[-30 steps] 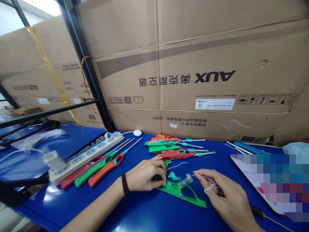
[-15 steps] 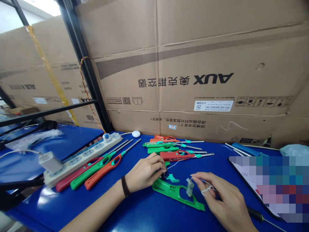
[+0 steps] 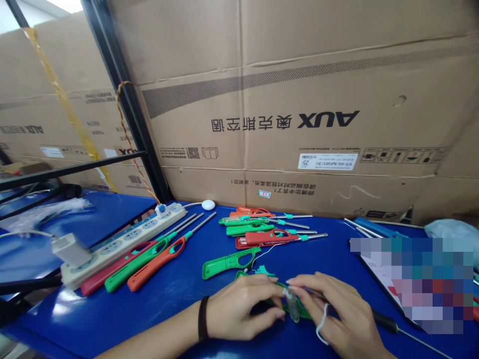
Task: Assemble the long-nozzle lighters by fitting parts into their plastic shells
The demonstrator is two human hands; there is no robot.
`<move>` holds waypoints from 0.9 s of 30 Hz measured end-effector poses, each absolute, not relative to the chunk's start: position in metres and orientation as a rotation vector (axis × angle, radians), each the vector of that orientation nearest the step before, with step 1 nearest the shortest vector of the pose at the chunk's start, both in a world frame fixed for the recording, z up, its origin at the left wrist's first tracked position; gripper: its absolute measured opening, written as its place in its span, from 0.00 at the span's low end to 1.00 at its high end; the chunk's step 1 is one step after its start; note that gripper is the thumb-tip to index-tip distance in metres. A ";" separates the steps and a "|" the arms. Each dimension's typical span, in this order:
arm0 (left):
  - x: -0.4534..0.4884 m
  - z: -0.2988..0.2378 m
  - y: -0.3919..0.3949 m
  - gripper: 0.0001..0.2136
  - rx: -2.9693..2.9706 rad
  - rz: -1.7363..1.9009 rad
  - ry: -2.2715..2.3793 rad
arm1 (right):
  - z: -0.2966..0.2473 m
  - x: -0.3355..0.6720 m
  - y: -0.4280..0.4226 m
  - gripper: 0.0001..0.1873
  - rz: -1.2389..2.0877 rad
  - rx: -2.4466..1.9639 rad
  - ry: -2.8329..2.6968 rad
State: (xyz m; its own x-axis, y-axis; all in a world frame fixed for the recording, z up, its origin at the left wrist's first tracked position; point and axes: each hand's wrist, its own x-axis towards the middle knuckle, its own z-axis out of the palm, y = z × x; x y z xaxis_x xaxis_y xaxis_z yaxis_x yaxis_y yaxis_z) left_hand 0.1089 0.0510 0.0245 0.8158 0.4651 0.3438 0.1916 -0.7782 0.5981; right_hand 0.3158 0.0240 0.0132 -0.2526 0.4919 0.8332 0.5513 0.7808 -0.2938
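A small clear fuel tank (image 3: 292,305) of a stick lighter hangs between my hands, its top end pinched by my right hand (image 3: 339,311). A thin white tube (image 3: 322,324) loops out past those fingers. My left hand (image 3: 249,306) has its fingers curled against the tank's left side, near the top. Below and behind them lies a green lighter shell half (image 3: 305,313), mostly covered by my hands. Another green shell half (image 3: 226,262) lies beyond my left hand, with a white wire (image 3: 262,252) near it. A small turquoise trigger piece (image 3: 264,270) rests close by.
Several stick lighters (image 3: 267,238) lie at the back, and three more (image 3: 157,264) beside a white power strip (image 3: 130,234). A black-handled screwdriver (image 3: 385,320) is by my right hand. A cardboard wall (image 3: 262,60) stands behind the blue table.
My left hand has left the green shell half at the back and come right and nearer, to the fuel tank. My right hand keeps holding the tank, almost in place.
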 end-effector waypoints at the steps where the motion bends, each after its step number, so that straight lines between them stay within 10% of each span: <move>1: 0.109 0.026 0.051 0.08 2.452 0.672 0.484 | 0.014 0.315 0.023 0.04 -0.079 -0.792 -1.901; 27: 0.109 0.024 0.048 0.11 2.087 0.739 0.481 | 0.020 0.314 0.023 0.05 -0.047 -0.778 -1.899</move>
